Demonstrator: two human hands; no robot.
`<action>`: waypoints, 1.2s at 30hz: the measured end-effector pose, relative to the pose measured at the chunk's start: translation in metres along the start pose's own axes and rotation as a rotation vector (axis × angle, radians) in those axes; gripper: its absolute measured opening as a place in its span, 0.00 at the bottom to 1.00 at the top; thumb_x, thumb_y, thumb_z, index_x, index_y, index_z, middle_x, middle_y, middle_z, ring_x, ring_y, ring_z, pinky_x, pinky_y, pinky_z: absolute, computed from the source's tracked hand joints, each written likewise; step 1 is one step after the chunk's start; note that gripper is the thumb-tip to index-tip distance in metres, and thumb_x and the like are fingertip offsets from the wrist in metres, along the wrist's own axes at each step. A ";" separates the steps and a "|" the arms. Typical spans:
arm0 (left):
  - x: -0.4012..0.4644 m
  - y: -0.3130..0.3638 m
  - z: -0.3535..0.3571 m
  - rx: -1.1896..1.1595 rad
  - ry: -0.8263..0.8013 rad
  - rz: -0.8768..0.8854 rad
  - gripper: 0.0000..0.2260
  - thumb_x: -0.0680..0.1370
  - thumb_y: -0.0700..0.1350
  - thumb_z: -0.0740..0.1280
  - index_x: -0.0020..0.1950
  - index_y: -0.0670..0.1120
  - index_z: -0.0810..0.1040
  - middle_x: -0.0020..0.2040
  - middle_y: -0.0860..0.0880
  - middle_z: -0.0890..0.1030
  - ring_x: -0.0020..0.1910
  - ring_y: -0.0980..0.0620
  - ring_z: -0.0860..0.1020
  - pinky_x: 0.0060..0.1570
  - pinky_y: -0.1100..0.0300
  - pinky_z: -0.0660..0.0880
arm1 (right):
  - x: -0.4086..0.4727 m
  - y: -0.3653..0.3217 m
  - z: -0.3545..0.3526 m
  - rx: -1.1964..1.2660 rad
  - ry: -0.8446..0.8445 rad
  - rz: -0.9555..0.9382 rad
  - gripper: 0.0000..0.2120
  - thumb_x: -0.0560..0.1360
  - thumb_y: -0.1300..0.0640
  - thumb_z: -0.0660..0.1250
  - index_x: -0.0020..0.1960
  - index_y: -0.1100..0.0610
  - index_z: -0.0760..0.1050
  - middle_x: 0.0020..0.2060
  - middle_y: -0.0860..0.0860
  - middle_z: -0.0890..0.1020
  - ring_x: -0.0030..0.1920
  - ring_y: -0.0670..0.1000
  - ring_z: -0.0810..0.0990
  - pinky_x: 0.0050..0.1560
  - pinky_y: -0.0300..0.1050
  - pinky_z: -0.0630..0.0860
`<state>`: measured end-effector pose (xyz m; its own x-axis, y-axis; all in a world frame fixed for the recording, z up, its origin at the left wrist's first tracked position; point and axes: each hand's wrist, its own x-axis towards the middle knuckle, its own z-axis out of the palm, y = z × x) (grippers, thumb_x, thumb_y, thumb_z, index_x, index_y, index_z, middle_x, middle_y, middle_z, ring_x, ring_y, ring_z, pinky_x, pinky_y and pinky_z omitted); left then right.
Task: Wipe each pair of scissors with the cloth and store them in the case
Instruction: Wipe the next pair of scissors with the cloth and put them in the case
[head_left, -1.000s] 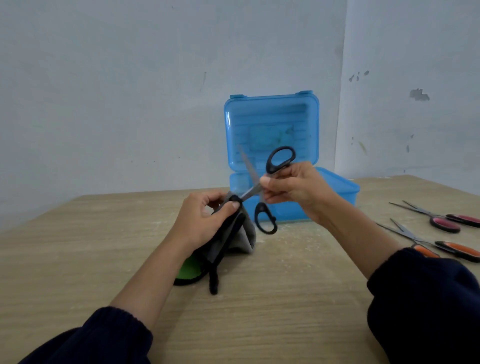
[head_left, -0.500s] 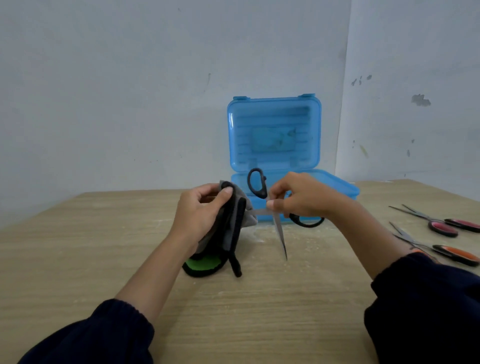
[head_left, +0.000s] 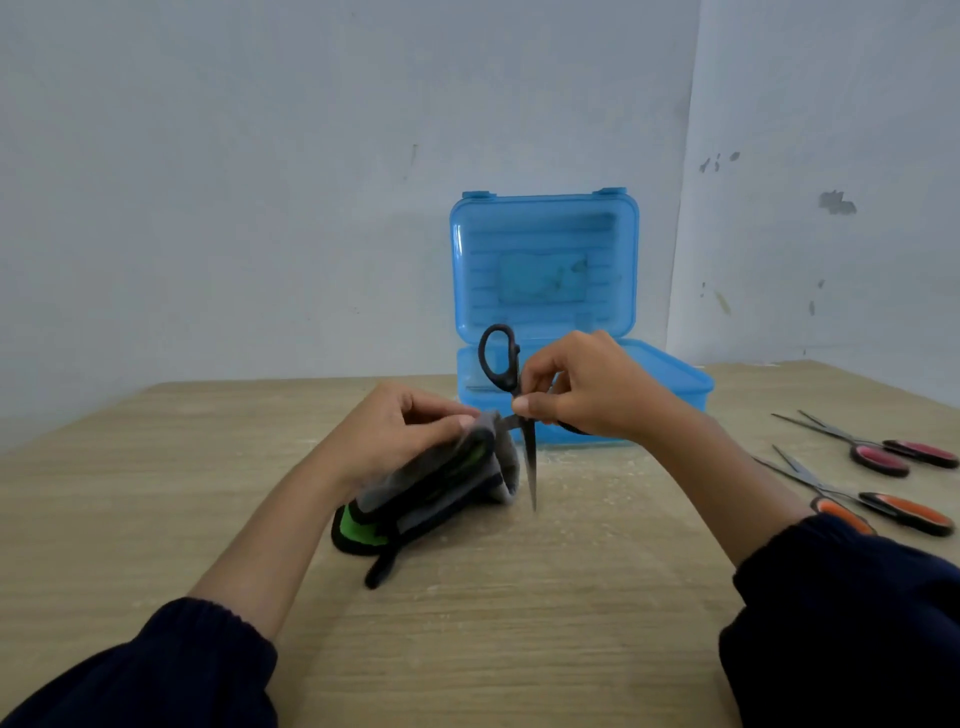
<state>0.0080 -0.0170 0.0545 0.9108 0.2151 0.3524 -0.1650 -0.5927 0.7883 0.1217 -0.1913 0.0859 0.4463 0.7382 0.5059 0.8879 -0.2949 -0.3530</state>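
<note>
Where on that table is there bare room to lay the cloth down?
Bare wood lies left of the left hand and cloth, out to the table edge, and in front between the two sleeves. It is crowded at right, where the pink-handled scissors and orange-handled scissors lie, and behind, at the blue case.

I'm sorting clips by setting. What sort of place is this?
Probably a plain indoor room with a worktable: a light wooden tabletop set into a corner of bare, scuffed pale walls, with an open blue plastic case on it.
</note>
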 end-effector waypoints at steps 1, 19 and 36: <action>0.000 -0.002 0.000 0.000 -0.012 -0.019 0.07 0.71 0.46 0.71 0.48 0.50 0.84 0.43 0.54 0.85 0.46 0.57 0.81 0.50 0.63 0.75 | 0.000 -0.001 0.001 -0.008 -0.002 -0.007 0.06 0.69 0.54 0.72 0.36 0.56 0.81 0.26 0.44 0.80 0.29 0.39 0.77 0.33 0.26 0.69; 0.007 0.004 0.016 0.270 0.189 0.220 0.02 0.73 0.45 0.69 0.42 0.48 0.80 0.38 0.51 0.82 0.39 0.57 0.79 0.43 0.67 0.74 | -0.002 -0.008 0.002 0.069 0.117 -0.009 0.09 0.69 0.58 0.72 0.30 0.54 0.78 0.22 0.44 0.78 0.23 0.37 0.74 0.30 0.27 0.67; 0.001 0.012 0.006 0.340 0.241 0.275 0.02 0.72 0.45 0.70 0.42 0.48 0.82 0.36 0.58 0.81 0.39 0.68 0.77 0.40 0.79 0.68 | -0.001 -0.006 0.009 0.198 0.200 -0.025 0.07 0.69 0.57 0.72 0.35 0.60 0.81 0.29 0.53 0.84 0.30 0.48 0.82 0.36 0.37 0.78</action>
<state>0.0093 -0.0288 0.0615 0.7310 0.1647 0.6622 -0.2178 -0.8634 0.4551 0.1155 -0.1849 0.0807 0.4550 0.6033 0.6550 0.8688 -0.1392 -0.4753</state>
